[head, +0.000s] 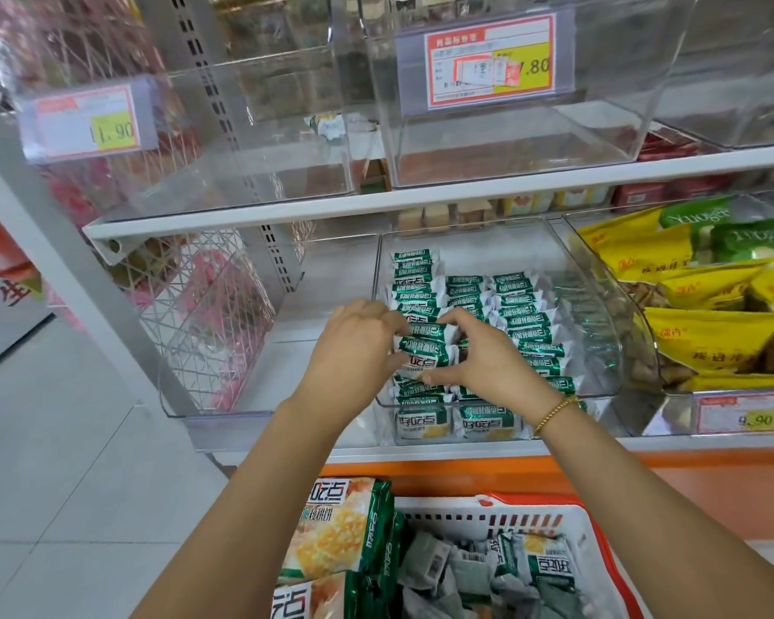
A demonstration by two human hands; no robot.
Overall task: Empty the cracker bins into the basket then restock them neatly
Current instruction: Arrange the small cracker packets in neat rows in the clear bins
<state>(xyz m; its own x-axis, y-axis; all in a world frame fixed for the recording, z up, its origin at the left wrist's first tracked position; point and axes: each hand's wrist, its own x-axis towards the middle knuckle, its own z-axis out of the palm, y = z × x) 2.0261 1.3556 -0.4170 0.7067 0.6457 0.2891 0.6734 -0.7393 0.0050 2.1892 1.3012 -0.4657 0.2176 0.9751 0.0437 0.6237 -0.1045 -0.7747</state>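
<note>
Several small green-and-white cracker packs [528, 321] stand in neat rows inside a clear plastic bin [599, 314] on the lower shelf. My left hand [354, 346] and my right hand [483, 350] both pinch a short stack of these packs [425, 352] over the bin's front left row. Below, a white and red basket [555, 516] holds loose small packs [528, 565] and large green cracker bags [331, 533].
An empty clear bin [251, 350] sits left of the cracker bin, with two empty bins on the upper shelf [421, 203]. A bin of yellow snack bags [711, 341] stands at the right. White tiled floor lies at the left.
</note>
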